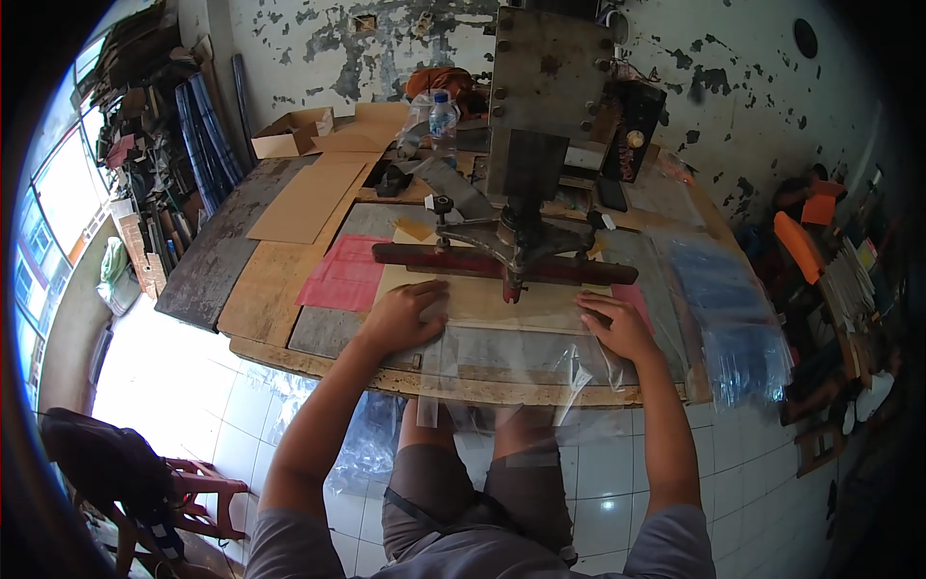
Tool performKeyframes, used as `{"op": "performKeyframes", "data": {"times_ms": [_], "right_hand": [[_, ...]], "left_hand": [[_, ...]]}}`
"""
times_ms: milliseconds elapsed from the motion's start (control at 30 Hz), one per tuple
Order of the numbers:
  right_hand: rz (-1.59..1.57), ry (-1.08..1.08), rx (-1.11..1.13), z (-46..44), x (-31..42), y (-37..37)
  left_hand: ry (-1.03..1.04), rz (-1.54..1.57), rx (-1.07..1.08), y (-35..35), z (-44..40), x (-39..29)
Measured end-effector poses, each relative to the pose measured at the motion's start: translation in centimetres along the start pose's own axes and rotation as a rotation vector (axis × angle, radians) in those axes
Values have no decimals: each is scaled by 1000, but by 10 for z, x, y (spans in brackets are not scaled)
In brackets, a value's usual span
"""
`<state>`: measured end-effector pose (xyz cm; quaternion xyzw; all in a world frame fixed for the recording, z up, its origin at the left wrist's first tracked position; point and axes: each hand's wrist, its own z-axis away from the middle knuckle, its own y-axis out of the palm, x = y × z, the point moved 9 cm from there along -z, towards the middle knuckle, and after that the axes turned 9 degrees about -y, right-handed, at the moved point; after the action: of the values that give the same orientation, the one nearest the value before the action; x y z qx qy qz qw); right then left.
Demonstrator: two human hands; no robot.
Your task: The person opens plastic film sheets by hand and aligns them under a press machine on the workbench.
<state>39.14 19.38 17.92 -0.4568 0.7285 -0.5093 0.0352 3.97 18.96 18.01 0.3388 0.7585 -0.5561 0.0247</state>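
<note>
Peeling plaster [318, 48] backs the worn tabletop [275, 289]. Clear film [502, 359] lies between the left grip [407, 315] and the right grip [622, 328], both spread, and drapes off the edge below them; a reddish press bar [453, 261] runs crosswise just beyond.

No text, label, brand, number or sign can be read. Any print on the plastic bottle [443, 120], upper middle of the frame, is too small and blurred.
</note>
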Motion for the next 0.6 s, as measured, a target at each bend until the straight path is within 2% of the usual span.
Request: {"op": "performKeyframes", "data": {"times_ms": [267, 600], "right_hand": [[14, -17, -9, 0, -3, 0], [19, -15, -12, 5, -10, -2]], "left_hand": [[-21, 3, 18, -4, -1, -5], [71, 14, -47, -2, -2, -8]]}}
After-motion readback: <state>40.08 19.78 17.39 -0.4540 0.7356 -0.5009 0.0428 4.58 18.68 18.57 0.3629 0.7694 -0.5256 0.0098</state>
